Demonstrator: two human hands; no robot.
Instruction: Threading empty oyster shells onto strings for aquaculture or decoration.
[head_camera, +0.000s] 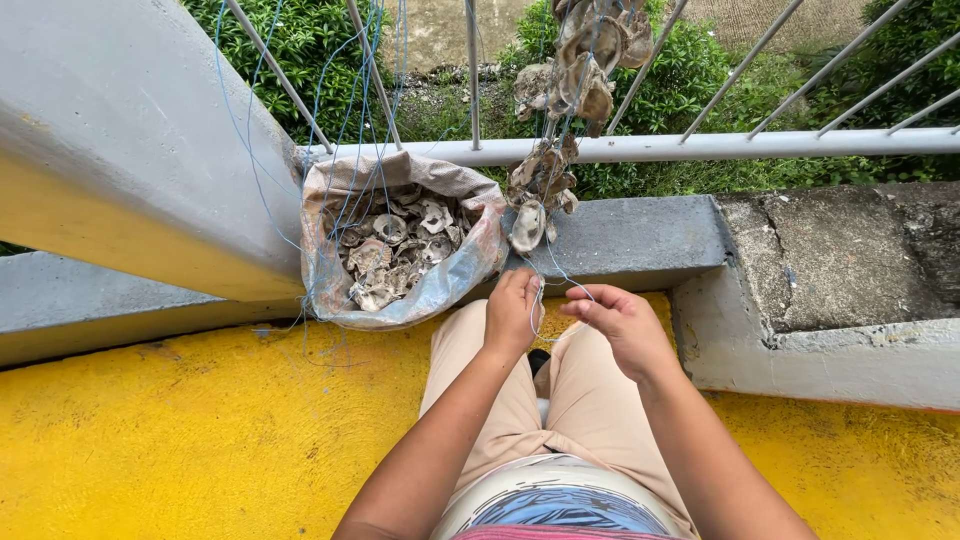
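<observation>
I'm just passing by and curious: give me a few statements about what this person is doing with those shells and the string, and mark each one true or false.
1. Both hands pinch a thin blue line. True: the left hand and the right hand each hold it.
2. The sack is filled with green leaves. False: it holds pale shells.
3. A strand of shells hangs from the metal railing. True.
4. The floor is painted red. False: it is yellow.
5. The sack stands on the person's right. False: it is on the left, against the grey ledge.
</observation>
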